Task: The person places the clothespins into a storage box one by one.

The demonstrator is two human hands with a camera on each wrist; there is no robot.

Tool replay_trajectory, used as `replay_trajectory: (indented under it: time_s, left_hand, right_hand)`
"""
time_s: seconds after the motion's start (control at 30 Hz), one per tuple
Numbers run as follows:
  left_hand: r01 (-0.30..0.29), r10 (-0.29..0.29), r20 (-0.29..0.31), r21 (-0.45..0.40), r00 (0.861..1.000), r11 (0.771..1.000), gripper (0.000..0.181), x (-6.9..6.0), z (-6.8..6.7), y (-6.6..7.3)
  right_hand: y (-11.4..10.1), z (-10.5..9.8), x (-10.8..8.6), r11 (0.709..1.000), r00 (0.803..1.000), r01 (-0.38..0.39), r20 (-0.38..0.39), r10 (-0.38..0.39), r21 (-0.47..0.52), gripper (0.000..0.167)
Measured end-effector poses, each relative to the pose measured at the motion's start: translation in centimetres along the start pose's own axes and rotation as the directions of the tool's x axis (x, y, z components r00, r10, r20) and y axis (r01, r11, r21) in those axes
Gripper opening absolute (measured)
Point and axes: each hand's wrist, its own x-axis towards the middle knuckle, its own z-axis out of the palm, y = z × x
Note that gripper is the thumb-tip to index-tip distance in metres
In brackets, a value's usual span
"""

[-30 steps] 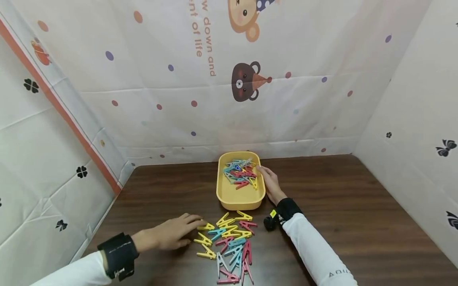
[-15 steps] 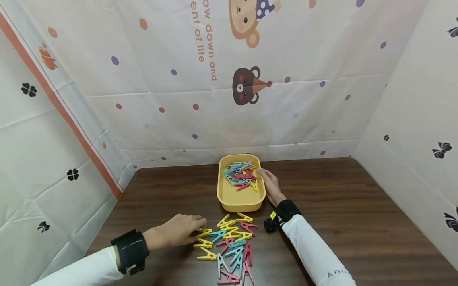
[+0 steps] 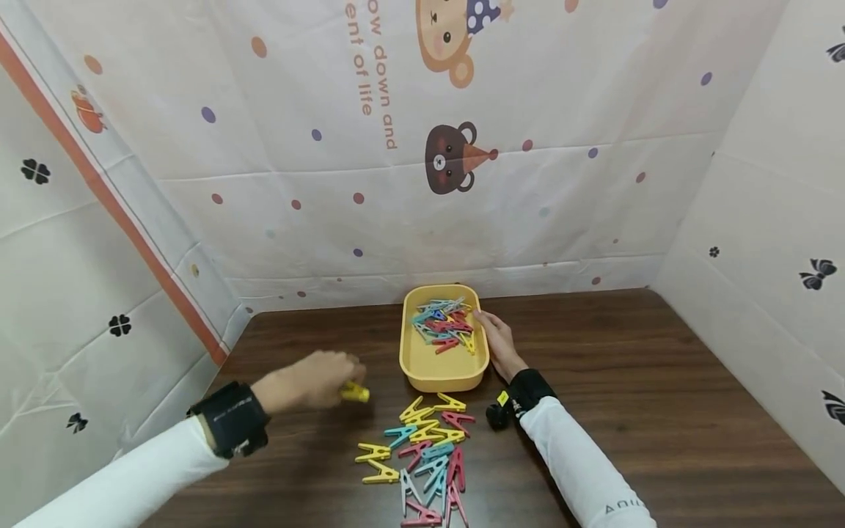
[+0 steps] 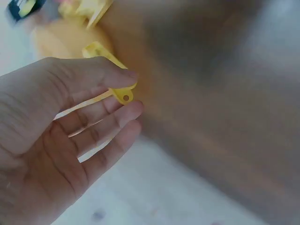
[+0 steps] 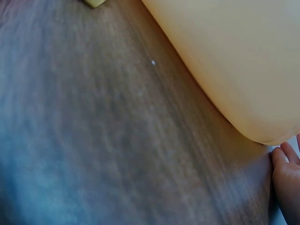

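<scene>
A yellow clothespin (image 3: pixel 355 392) is pinched between the thumb and fingers of my left hand (image 3: pixel 318 378), raised left of the clip pile; the left wrist view shows the clothespin (image 4: pixel 124 95) at the tips of the left hand (image 4: pixel 70 117). My right hand (image 3: pixel 500 343) rests against the right side of the yellow tray (image 3: pixel 442 367), fingers fairly straight. Inside the tray lie mixed clothespins (image 3: pixel 449 323). In the right wrist view, the right hand (image 5: pixel 287 178) is beside the tray's wall (image 5: pixel 234 84).
Below the tray, yellow, blue and red clothespins (image 3: pixel 436 449) lie loosely grouped on the dark wooden table (image 3: pixel 594 367). Two yellow clothespins (image 3: pixel 380 472) are at the group's left edge. A small black object (image 3: pixel 497 416) is at the right wrist. Printed cloth (image 3: pixel 330 220) hangs behind.
My left hand has lifted a yellow clothespin from the group's upper left and moved up and left with it. The right hand has stayed against the tray.
</scene>
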Motion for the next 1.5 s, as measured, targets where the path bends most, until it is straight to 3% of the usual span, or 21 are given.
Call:
replay_trajectory:
  time_s: [0.1, 0.2, 0.33, 0.47, 0.57, 0.63, 0.73, 0.87, 1.07, 1.17, 1.27, 1.4, 1.5]
  left_hand:
    - [0.03, -0.033, -0.122, -0.026, 0.992, 0.999, 0.018, 2.3, -3.3, -1.3]
    - [0.044, -0.069, -0.227, -0.111, 0.971, 0.993, 0.012, 5.6, -5.8, -2.1]
    - [0.061, -0.152, -0.297, -0.296, 0.943, 0.953, 0.024, 11.2, -7.1, -2.7]
    - [0.182, -0.308, -0.27, -0.407, 0.912, 0.895, 0.033, 17.1, -6.3, -2.6]
    - [0.292, -0.38, -0.187, -0.375, 0.906, 0.88, 0.028, 20.7, -4.8, -1.7]
    - [0.348, -0.401, -0.104, -0.331, 0.91, 0.877, 0.023, 22.4, -3.6, -0.9]
    - [0.419, -0.443, -0.015, -0.295, 0.896, 0.858, 0.025, 23.7, -2.0, 0.1]
    - [0.479, -0.497, 0.0, -0.269, 0.868, 0.836, 0.025, 23.9, -0.6, 0.4]
    - [0.48, -0.488, 0.041, -0.271, 0.872, 0.834, 0.036, 22.9, -0.4, -1.2]
    - [0.45, -0.453, 0.04, -0.224, 0.891, 0.865, 0.043, 21.7, -1.5, -1.9]
    - [0.376, -0.376, 0.031, -0.139, 0.926, 0.916, 0.043, 20.1, -3.8, -1.8]
    - [0.201, -0.202, 0.039, 0.012, 0.979, 0.979, 0.025, 16.3, -8.0, 0.0]
    - [0.046, -0.053, 0.082, 0.09, 0.995, 0.995, 0.017, 12.3, -9.8, 2.3]
  right_hand:
    - [0.3, 0.2, -0.2, 1.0, 1.0, 0.011, 0.0, -0.011, 0.003, 0.065]
    - [0.8, 0.1, -0.5, 1.0, 1.0, 0.004, 0.01, -0.004, -0.007, 0.067]
    - [1.4, -0.2, -1.0, 0.999, 1.0, -0.016, 0.008, 0.017, -0.029, 0.067]
    - [1.3, -0.5, -1.1, 1.0, 1.0, 0.0, 0.003, 0.0, -0.027, 0.066]
    - [1.0, -0.4, -1.0, 1.0, 1.0, 0.021, 0.013, -0.021, -0.018, 0.067]
    - [0.9, -0.2, -0.9, 0.999, 0.999, 0.031, 0.01, -0.031, -0.015, 0.066]
    - [1.0, 0.2, -0.8, 0.999, 1.0, 0.031, 0.006, -0.031, -0.014, 0.063]
    - [1.4, 0.8, -0.6, 1.0, 1.0, 0.007, 0.012, -0.007, -0.017, 0.064]
    - [1.4, 1.3, -0.5, 0.999, 1.0, 0.017, 0.014, -0.017, -0.032, 0.064]
    - [1.2, 1.1, -0.4, 0.999, 1.0, 0.008, 0.016, -0.008, -0.046, 0.066]
    - [0.8, 0.6, -0.1, 0.998, 1.0, 0.001, 0.008, 0.0, -0.065, 0.067]
    - [0.1, -0.1, 0.2, 0.998, 1.0, 0.004, 0.012, -0.003, -0.07, 0.066]
    - [0.0, -0.3, 0.2, 0.998, 1.0, 0.003, 0.022, -0.002, -0.066, 0.068]
